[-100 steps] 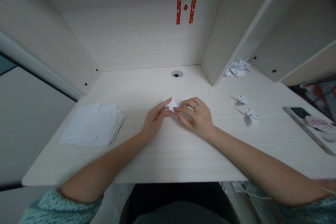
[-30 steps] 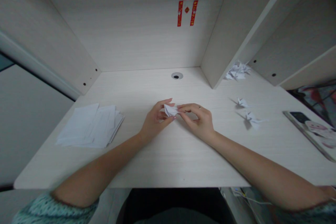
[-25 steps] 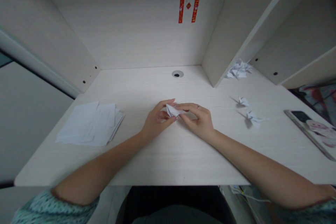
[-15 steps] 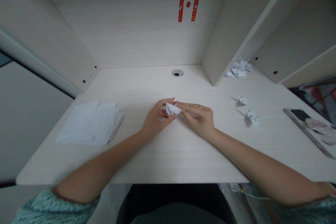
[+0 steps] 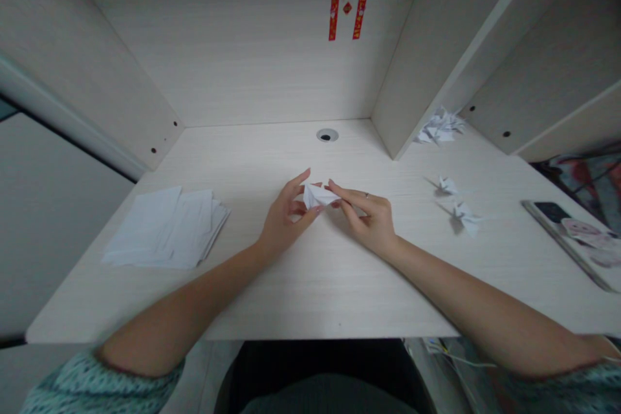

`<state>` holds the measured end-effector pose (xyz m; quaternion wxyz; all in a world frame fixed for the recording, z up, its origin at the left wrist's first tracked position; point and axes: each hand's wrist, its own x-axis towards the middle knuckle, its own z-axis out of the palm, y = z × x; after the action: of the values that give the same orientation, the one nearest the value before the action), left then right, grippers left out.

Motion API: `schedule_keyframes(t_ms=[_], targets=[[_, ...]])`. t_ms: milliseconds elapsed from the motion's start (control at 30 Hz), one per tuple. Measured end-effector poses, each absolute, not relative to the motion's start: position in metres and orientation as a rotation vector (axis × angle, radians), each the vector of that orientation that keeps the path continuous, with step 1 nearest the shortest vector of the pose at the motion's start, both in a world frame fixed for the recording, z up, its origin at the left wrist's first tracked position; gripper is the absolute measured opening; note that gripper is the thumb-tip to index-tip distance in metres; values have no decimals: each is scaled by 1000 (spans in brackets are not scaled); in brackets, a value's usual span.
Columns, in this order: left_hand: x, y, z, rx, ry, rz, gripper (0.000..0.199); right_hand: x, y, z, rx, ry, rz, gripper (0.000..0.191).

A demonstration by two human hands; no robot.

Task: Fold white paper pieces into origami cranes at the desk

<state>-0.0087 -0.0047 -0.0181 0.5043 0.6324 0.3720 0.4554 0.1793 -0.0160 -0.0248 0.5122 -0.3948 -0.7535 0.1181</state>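
Note:
A small folded white paper (image 5: 317, 196), pointed at its right end, is held between both hands over the middle of the desk. My left hand (image 5: 286, 212) grips its left part, thumb in front and fingers behind, with the index finger raised clear. On the other side, my right hand (image 5: 369, 217) pinches the pointed right tip between thumb and index finger; a ring shows on one finger. The fingers partly hide the folds.
A stack of white paper sheets (image 5: 160, 226) lies left. To the right are two folded paper cranes (image 5: 466, 217), a phone (image 5: 572, 239) and, behind a vertical panel (image 5: 412, 77), a heap of folded white paper pieces (image 5: 441, 126). A round cable hole (image 5: 327, 135) sits near the back wall.
My left index finger has lifted away from the paper. My right index finger has shifted, and its pinch is now at the paper's right tip. The folded paper has tilted slightly.

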Motion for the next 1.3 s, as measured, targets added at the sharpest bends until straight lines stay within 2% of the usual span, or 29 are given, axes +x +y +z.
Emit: schedule_keyframes(t_ms=[400,733,1300], targets=[[-8,-5,-19,1445,864,1138,64,179,-19,-22,-953,-1834,303,45],[-12,-9,-15,1756,1093,1100,60,174,-18,-21,-956,-1814,337,38],[-10,-10,-14,1895,1224,1106,55,174,-18,-22,-900,-1797,257,27]])
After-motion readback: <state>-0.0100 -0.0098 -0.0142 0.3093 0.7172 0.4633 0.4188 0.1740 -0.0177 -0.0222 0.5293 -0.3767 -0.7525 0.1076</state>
